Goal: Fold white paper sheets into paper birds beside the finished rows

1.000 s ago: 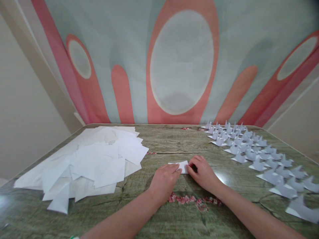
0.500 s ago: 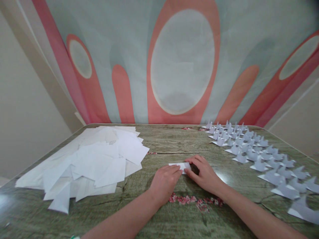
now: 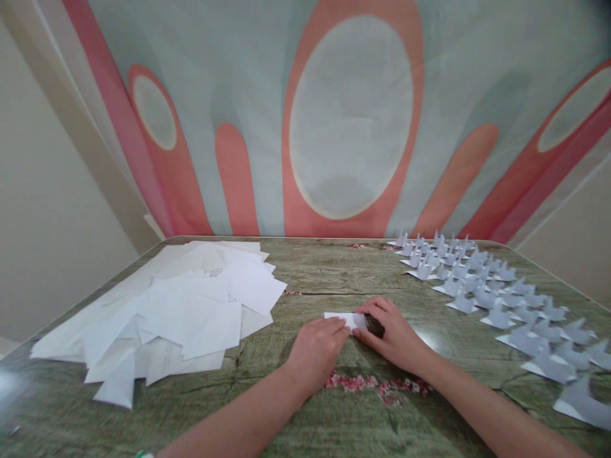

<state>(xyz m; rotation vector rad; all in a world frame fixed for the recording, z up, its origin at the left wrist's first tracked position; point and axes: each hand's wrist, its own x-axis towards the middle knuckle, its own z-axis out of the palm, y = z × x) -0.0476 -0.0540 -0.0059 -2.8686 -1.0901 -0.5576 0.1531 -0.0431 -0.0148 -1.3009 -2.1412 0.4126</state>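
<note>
A small folded piece of white paper (image 3: 352, 319) lies on the table in front of me, its long side running left to right. My left hand (image 3: 319, 350) bears down on its near left part, fingers together and partly bent over it. At the paper's right end, my right hand (image 3: 384, 327) pinches the edge, with the thumb on the near side and the fingers on the far side. Part of the paper is hidden under my left fingertips.
On the left spreads a heap of loose white paper sheets (image 3: 205, 318), with one folded piece (image 3: 119, 381) at its near edge. Several rows of folded paper birds (image 3: 496, 315) stand along the right. The wood-patterned table (image 3: 329, 267) meets a painted backdrop (image 3: 258, 76).
Both hands keep nearly the same hold on the folded paper. The whole view has shifted very slightly.
</note>
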